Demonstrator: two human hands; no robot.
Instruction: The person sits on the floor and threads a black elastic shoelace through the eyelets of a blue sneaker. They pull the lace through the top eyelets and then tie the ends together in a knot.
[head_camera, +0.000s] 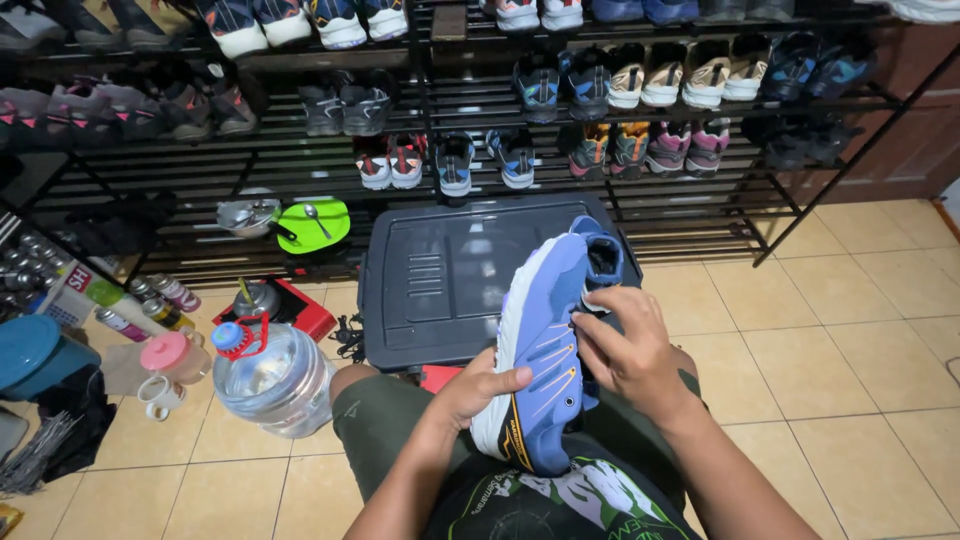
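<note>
A blue running shoe (545, 330) with a pale sole edge and orange streaks rests on my lap, tilted with its sole side toward me and its toe near my body. My left hand (475, 388) grips the shoe's lower left side, thumb across the sole edge. My right hand (625, 345) holds the upper near the shoe's opening, fingers pinching something pale there; what it is I cannot tell. I sit in green shorts with my knees toward a dark plastic storage box (440, 270).
Black metal racks (640, 195) lined with several pairs of sports shoes fill the back. On the tiled floor at left stand a big clear water jug (270, 375), a pink cup, spray cans, a green plate with a spoon (313, 222) and a pot.
</note>
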